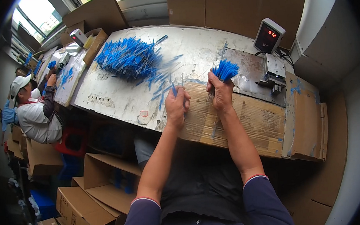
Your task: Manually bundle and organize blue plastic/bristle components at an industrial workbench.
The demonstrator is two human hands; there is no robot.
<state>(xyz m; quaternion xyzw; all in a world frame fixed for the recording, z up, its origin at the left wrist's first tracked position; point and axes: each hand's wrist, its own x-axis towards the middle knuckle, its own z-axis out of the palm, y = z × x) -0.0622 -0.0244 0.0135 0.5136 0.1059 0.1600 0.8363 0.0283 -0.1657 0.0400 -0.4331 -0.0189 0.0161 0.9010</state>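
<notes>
My right hand [220,91] is closed round a bundle of thin wire-like pieces with blue ends [226,70]. The blue ends fan out above the fist, and the pale thin stems hang below it. To its left, my left hand [177,105] pinches what looks like a few of the same pieces, blue tips [174,89] poking up past the fingers. How many it holds is hidden. Both hands are above the near part of the table, by a flat cardboard sheet [252,115]. A large heap of blue-ended pieces [127,59] lies beyond my left hand, with loose ones scattered beside it.
At the right, a small metal machine [273,72] sits on a metal plate beside a box with a red digital display [269,35]. Cardboard [307,119] covers the table's right end. Open cartons [86,208] stand lower left. A person in a cap [36,111] works at the left.
</notes>
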